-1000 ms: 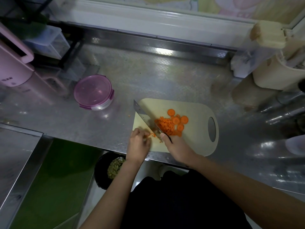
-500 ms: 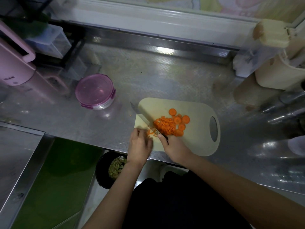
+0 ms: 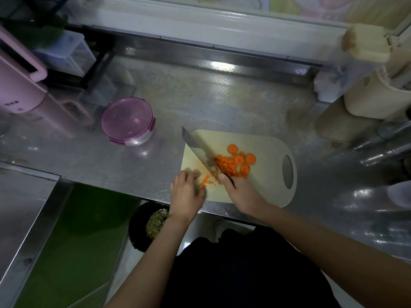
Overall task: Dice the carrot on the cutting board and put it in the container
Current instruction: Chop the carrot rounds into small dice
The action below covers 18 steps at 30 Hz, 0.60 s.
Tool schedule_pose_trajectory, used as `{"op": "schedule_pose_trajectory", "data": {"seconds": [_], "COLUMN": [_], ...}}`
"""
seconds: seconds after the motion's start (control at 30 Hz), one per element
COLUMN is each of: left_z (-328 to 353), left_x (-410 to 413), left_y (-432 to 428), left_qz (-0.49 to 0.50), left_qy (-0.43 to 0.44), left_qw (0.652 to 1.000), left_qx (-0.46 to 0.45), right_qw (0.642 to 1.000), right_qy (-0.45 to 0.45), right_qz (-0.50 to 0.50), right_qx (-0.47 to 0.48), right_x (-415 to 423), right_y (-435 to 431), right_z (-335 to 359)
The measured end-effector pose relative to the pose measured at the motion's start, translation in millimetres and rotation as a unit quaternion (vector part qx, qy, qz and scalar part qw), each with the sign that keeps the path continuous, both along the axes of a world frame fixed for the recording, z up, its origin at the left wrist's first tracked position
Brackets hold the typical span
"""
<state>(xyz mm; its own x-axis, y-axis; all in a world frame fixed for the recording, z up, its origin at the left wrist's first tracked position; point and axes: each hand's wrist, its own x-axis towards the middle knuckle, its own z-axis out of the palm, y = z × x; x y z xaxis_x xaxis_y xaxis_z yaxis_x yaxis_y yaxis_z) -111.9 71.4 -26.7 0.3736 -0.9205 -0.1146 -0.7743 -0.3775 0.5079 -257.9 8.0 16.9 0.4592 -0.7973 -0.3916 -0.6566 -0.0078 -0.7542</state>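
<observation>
On the cream cutting board lie a pile of diced carrot and a few round carrot slices to its right. My right hand grips the black handle of a knife. Its blade slants up-left over the board's left part, next to the dice. My left hand sits at the board's near-left corner with fingers curled, holding thin carrot strips at its thumb side. A round container with a pink lid, closed, stands on the counter left of the board.
A pink appliance and clear boxes stand at the back left, and a cream canister at the right. Below the counter's front edge is a black bin with green scraps. A steel surface lies lower left.
The knife has come back up and its blade angles over the board's left edge. My left hand slid slightly left, so the carrot strips now show beside it.
</observation>
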Motion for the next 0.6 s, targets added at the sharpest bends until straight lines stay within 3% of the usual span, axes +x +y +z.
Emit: {"op": "schedule_pose_trajectory", "data": {"seconds": [0.6], "left_z": [-1.7], "left_x": [-8.1], "left_y": [2.0], "left_qz": [-0.001], "left_qy": [-0.036], "left_qw": [0.999], "left_qx": [0.005], "right_qw": [0.995], "right_qy": [0.073], "right_qz": [0.052], "right_qx": [-0.036], "right_x": [7.3], "right_y": [11.9], "right_z": [-18.4]}}
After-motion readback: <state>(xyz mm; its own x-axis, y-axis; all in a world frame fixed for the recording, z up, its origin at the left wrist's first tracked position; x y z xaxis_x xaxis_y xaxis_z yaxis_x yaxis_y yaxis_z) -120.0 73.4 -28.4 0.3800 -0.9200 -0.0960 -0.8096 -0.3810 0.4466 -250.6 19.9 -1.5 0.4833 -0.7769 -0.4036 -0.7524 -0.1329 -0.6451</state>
